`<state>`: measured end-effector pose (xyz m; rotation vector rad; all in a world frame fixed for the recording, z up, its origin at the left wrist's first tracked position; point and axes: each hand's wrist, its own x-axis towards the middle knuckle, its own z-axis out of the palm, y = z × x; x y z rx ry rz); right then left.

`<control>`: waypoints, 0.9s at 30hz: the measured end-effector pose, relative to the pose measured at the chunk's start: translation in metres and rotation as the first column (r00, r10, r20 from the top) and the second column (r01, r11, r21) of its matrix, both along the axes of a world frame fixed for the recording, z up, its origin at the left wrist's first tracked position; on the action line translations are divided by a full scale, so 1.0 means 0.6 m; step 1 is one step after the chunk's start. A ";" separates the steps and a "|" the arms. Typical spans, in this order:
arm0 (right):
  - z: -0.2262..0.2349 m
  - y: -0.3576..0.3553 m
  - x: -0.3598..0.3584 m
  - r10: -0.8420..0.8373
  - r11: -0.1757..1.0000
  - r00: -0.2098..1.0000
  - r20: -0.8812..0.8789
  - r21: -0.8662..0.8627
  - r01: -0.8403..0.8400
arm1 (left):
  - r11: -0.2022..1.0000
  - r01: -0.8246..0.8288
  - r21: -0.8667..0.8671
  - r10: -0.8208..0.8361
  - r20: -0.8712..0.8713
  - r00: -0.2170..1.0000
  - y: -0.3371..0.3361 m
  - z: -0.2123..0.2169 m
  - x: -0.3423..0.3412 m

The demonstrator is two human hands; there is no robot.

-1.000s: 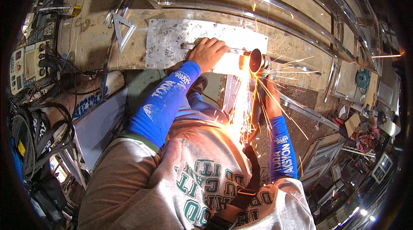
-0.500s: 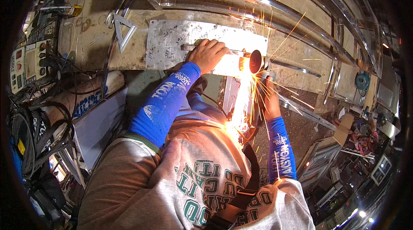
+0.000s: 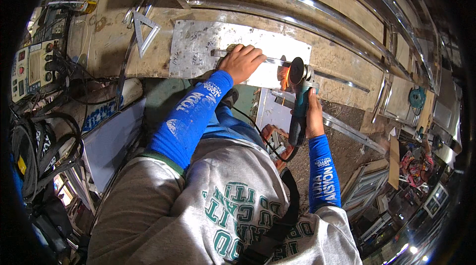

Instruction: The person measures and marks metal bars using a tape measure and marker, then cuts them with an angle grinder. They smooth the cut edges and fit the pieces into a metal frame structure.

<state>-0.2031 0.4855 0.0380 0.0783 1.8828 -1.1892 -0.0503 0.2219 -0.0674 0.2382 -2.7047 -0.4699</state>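
Note:
My left hand (image 3: 243, 63) is closed over a narrow metal bar (image 3: 218, 53), pressing it on a flat metal plate (image 3: 191, 42) at the bench edge. One end of the bar sticks out left of my fingers, the other runs right toward the disc. My right hand (image 3: 314, 116) grips a teal and black angle grinder (image 3: 299, 111) by its body. Its dark disc (image 3: 297, 70) stands upright by the bar's right end, with a small orange spray of sparks beside it. I cannot tell whether disc and bar touch. A black cord (image 3: 246, 115) trails from the grinder's rear.
A triangular set square (image 3: 144, 34) lies left of the plate. Long shiny metal tubes (image 3: 258, 12) of a frame cross the far bench. At the left stand a welding machine (image 3: 33, 70) and coiled cables (image 3: 42, 161). A metal tube (image 3: 354, 132) extends out below the bench at right.
The large bright stream of sparks has shrunk to a small orange spray. The grinder has shifted slightly right and is more plainly visible. My left hand stays on the bar.

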 end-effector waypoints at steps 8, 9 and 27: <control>0.032 -0.003 0.012 -0.102 0.991 0.994 -0.026 -0.094 0.099 | 0.998 -0.021 -0.055 0.018 -0.070 0.997 -0.001 -0.006 0.001; 0.037 -0.002 0.013 -0.110 0.990 0.993 -0.034 -0.090 0.107 | 0.998 -0.010 -0.058 0.006 -0.059 0.998 -0.001 -0.004 0.002; 0.010 0.044 0.044 -0.079 0.996 0.997 0.004 -0.028 0.079 | 0.994 0.092 -0.053 -0.095 -0.057 0.994 -0.002 0.002 0.009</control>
